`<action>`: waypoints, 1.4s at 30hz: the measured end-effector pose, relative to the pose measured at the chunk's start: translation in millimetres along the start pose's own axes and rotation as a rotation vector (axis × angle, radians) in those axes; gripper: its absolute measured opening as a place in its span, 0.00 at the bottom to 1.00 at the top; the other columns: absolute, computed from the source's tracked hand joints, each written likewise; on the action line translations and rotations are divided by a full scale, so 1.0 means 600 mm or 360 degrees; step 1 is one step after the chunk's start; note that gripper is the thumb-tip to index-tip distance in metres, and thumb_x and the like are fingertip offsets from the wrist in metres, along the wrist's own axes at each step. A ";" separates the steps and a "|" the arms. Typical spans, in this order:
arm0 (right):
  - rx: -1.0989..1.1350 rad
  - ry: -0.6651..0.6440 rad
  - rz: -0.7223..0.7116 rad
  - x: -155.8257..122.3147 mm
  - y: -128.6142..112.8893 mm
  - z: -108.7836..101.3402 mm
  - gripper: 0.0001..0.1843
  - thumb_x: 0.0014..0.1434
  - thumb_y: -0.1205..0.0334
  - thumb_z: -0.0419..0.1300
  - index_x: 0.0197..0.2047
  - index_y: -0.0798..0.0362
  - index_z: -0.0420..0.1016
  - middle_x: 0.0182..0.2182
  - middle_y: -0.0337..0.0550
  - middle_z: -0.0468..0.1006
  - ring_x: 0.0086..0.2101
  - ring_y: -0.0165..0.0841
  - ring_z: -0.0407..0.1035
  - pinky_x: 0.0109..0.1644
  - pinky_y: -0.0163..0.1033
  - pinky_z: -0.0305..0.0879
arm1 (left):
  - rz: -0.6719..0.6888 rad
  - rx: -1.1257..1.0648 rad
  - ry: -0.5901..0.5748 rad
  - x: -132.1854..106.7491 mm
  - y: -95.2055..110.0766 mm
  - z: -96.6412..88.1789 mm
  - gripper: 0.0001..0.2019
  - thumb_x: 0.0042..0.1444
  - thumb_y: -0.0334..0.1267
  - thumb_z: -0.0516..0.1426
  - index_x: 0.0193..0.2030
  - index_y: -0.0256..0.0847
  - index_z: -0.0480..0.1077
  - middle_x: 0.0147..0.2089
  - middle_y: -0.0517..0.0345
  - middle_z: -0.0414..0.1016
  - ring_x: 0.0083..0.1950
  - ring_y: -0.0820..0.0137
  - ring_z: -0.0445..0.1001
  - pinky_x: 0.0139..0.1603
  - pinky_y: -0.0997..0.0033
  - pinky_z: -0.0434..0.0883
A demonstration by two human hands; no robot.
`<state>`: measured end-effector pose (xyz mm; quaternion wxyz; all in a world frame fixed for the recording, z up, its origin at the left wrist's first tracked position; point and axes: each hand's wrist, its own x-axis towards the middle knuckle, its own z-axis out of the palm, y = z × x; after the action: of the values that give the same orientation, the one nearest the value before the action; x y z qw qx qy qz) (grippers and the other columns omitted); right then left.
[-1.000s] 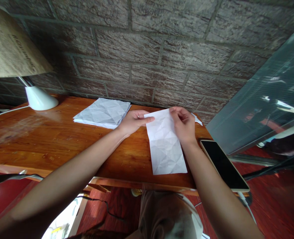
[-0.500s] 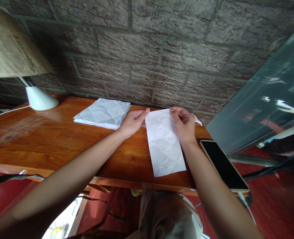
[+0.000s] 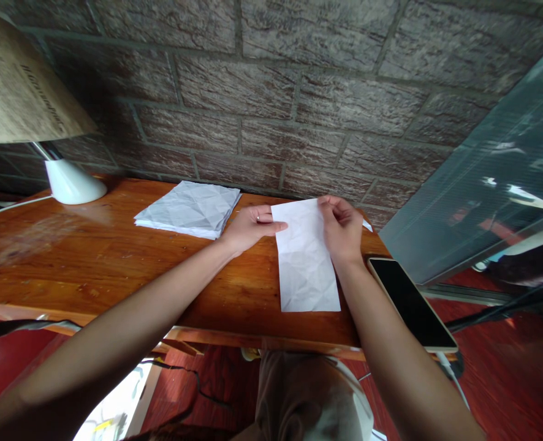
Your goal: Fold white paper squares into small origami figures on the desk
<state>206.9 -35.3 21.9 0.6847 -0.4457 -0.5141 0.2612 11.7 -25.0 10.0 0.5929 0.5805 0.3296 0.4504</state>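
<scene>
A creased white sheet of paper [image 3: 306, 269], long and narrow, is held upright between both hands over the wooden table. My left hand [image 3: 252, 228] pinches its left edge near the top, the thumb lying on the front and the other fingers behind. At the upper right corner, my right hand [image 3: 340, 228] is closed on the paper with thumb and bent fingers. A stack of wrinkled white paper [image 3: 191, 208] lies to the left of my left hand. Behind my right hand, a small piece of white paper [image 3: 367, 225] peeks out, mostly hidden.
A lamp with a white base [image 3: 75, 182] and a printed shade [image 3: 23, 86] stands at the left. A phone [image 3: 412, 303] with a white cable lies at the table's right edge. A brick wall [image 3: 262, 98] rises behind the wooden table [image 3: 129, 263]; a glass panel [image 3: 474, 177] is at right.
My left thumb has slid down from the paper's top left corner onto its front. The sheet's lower edge has risen slightly and levelled. My right hand keeps its hold.
</scene>
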 end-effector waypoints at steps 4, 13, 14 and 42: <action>0.0022 0.0070 0.0007 0.000 -0.007 0.000 0.12 0.54 0.52 0.67 0.34 0.53 0.79 0.25 0.37 0.78 0.26 0.29 0.68 0.31 0.34 0.64 | -0.0099 -0.0007 -0.0052 -0.001 0.000 0.003 0.22 0.40 0.46 0.74 0.42 0.39 0.81 0.47 0.48 0.84 0.49 0.59 0.80 0.52 0.58 0.75; 0.0004 0.0194 0.0079 0.009 -0.005 -0.009 0.14 0.52 0.51 0.68 0.34 0.54 0.80 0.26 0.37 0.77 0.25 0.27 0.64 0.28 0.32 0.60 | -0.0134 0.0029 -0.0209 0.002 -0.018 0.008 0.18 0.43 0.48 0.72 0.34 0.37 0.79 0.36 0.54 0.80 0.39 0.68 0.77 0.46 0.61 0.78; 0.0015 0.0214 0.0089 0.010 -0.003 -0.010 0.14 0.52 0.51 0.68 0.34 0.54 0.80 0.26 0.37 0.77 0.26 0.27 0.64 0.28 0.32 0.61 | -0.0152 0.0045 -0.0241 0.001 -0.018 0.008 0.17 0.44 0.48 0.72 0.33 0.37 0.79 0.34 0.56 0.79 0.37 0.69 0.76 0.46 0.61 0.78; 0.0269 0.0948 0.0325 0.070 0.031 -0.070 0.05 0.51 0.65 0.68 0.28 0.53 0.75 0.24 0.35 0.73 0.27 0.27 0.67 0.30 0.32 0.69 | -0.0440 -0.0021 -0.0585 -0.009 -0.025 0.020 0.16 0.38 0.37 0.75 0.34 0.36 0.81 0.32 0.53 0.82 0.33 0.71 0.79 0.39 0.69 0.79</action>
<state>262.4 -6.6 22.2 0.8099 -0.4932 -0.2205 0.2283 22.8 -33.4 -4.0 0.7028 0.5982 0.2894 0.2539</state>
